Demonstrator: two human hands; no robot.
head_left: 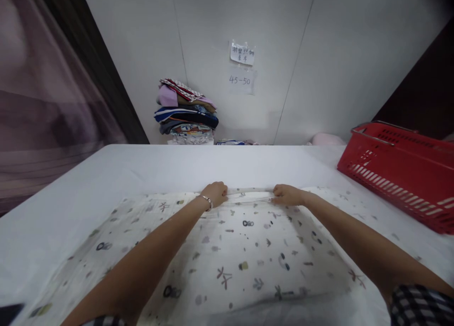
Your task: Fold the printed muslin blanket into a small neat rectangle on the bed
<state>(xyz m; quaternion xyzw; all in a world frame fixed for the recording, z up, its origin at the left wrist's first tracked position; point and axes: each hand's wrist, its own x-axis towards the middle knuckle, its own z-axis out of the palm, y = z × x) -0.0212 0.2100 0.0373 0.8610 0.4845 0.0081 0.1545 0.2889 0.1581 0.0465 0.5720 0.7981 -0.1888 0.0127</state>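
A thin white cloth (248, 250) printed with small muted shapes lies spread over the white table. Along its far edge, my left hand (215, 192) is closed on the fabric, with a silver bracelet at the wrist. A short way to the right, my right hand (288, 195) grips the same edge with curled fingers. Between the two hands the edge is drawn into a raised fold. The cloth lies in layers and looks wrinkled toward the near side. Both thumbs are partly hidden.
A red plastic basket (400, 170) stands at the table's right side. Beyond the far edge of the white table (142, 163) is a stack of folded fabrics (187, 113). Paper signs (242, 54) hang on the wall. A pinkish curtain (46, 89) hangs at left.
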